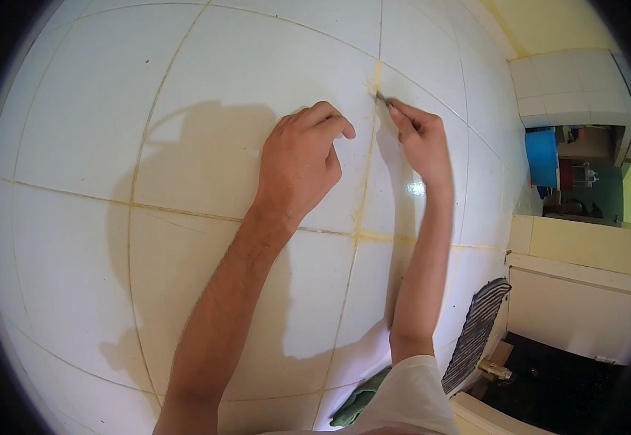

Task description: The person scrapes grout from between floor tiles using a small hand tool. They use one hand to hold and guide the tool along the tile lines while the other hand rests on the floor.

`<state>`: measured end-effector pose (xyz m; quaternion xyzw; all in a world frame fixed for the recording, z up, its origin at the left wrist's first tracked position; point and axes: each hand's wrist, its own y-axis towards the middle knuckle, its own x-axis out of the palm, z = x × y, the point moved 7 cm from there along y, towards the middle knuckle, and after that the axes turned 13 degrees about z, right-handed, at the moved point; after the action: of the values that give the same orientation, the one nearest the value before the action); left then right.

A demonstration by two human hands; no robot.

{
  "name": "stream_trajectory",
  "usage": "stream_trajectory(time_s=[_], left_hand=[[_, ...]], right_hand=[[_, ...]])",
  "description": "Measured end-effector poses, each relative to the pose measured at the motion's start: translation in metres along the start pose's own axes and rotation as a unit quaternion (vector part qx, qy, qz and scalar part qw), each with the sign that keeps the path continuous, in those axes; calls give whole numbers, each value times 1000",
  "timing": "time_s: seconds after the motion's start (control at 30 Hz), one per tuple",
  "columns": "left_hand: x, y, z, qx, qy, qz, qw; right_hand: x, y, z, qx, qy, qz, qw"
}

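In the head view, the right hand [423, 141] pinches a thin, dark grey tool [381, 96] between thumb and fingertips, clamped on its near end, while the tool's far tip meets a yellow-stained grout line [367, 170] between glossy white square tiles [214, 58]. The left hand [301, 159] is left of that line, over a tile, its back turned up; index finger and thumb stand apart and the other fingers bend under, so I cannot tell whether the palm holds anything. Near the right arm's white sleeve [411, 395] lies a crumpled green cloth [359, 401]; farther right are a dark striped mat [476, 333] and, well apart, a bright blue plastic-looking tub [542, 157].
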<state>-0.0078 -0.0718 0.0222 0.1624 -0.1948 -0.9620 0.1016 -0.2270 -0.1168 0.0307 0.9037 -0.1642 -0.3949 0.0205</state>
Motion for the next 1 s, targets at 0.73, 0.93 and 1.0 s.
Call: stream_trajectory(time_s=[0.73, 0.93, 1.0], left_hand=[[-5, 0, 2, 19, -9, 15, 1000], [-2, 1, 3, 12, -11, 8, 1000], [-7, 1, 1, 7, 2, 2, 1000]], right_hand=[[-6, -9, -1, 204, 131, -61, 968], [-8, -5, 2, 146, 61, -68, 985], [-20, -16, -8, 186, 21, -164, 969]])
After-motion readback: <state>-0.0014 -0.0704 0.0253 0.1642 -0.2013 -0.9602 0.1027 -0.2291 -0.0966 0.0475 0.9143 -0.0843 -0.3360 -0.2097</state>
